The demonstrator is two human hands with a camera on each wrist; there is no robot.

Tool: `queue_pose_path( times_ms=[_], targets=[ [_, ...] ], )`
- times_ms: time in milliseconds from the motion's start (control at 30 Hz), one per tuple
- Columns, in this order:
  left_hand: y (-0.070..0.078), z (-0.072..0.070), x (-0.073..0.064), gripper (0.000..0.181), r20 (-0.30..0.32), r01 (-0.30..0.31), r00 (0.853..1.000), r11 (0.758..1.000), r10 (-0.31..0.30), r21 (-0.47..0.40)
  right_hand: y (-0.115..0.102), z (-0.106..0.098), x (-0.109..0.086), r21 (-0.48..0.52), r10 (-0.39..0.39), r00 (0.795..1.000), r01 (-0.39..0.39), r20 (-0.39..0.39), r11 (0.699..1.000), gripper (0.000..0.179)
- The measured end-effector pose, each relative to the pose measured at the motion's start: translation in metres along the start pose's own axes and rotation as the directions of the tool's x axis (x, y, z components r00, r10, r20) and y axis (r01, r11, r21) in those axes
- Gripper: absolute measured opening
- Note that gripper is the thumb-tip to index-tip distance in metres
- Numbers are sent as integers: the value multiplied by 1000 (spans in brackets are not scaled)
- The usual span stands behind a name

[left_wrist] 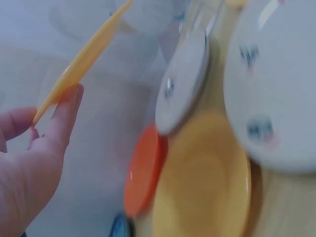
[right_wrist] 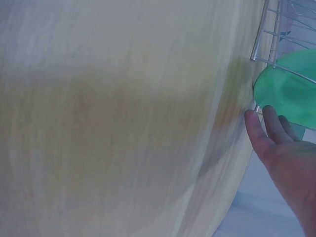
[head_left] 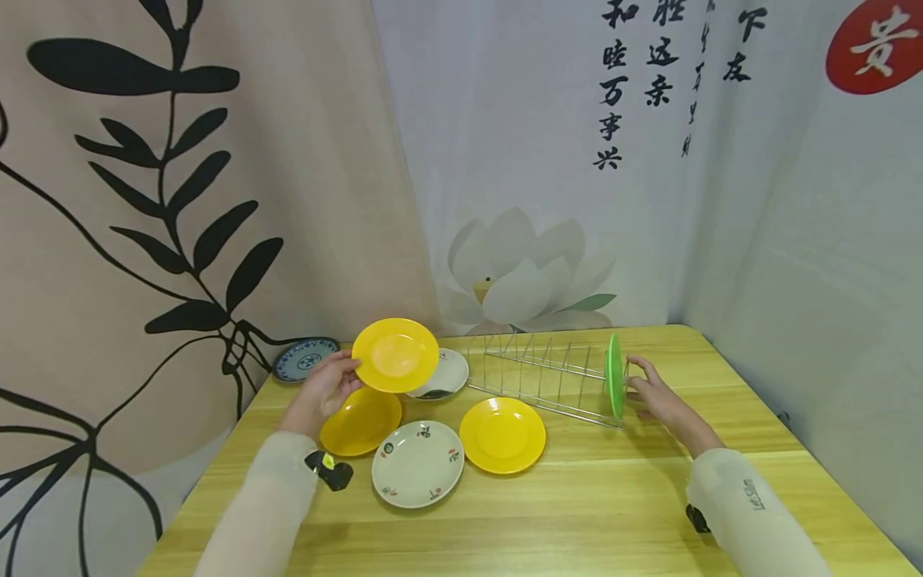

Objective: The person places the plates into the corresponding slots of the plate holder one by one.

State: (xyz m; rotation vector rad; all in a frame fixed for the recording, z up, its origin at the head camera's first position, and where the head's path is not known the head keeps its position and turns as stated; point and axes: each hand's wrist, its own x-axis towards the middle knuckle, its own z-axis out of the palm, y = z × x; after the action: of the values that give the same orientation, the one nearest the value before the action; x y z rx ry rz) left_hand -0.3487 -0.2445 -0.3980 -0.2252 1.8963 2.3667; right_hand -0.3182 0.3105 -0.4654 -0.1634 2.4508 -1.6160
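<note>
My left hand pinches a yellow plate by its rim between thumb and fingers, raised above the table. The left wrist view shows this plate nearly edge-on. At the right end of a wire dish rack, a green plate stands upright. My right hand is beside that end, fingers spread and slightly bent. In the right wrist view its fingertips are right at the edge of the green plate and the rack's wires.
Below the left hand lie another yellow plate, a white patterned plate and a third yellow plate. Behind are a white plate and a blue patterned plate. An orange plate shows in the left wrist view.
</note>
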Motion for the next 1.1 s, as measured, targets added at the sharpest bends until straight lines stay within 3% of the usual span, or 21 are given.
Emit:
queue_pose_path(
  times_ms=[100,333,633,833,1100],
  targets=[
    [2,26,6,42,2,-19,1000,1000,19,-11,1,0,0,8,4,1000,-4,-4,1000,67],
    [6,83,16,37,35,-58,997,989,63,-134,1,-1,-1,11,12,1000,-12,-15,1000,67],
    [0,148,25,30,41,-130,989,970,142,-205,3,-1,1,18,17,1000,-17,-7,1000,69],
    [-8,186,27,35,58,-147,986,976,158,-158,5,-1,3,26,6,1000,-6,-3,1000,69],
    [-18,226,27,35,128,-159,977,981,173,-112,4,1,4,21,3,1000,-2,-16,1000,67]
  ],
)
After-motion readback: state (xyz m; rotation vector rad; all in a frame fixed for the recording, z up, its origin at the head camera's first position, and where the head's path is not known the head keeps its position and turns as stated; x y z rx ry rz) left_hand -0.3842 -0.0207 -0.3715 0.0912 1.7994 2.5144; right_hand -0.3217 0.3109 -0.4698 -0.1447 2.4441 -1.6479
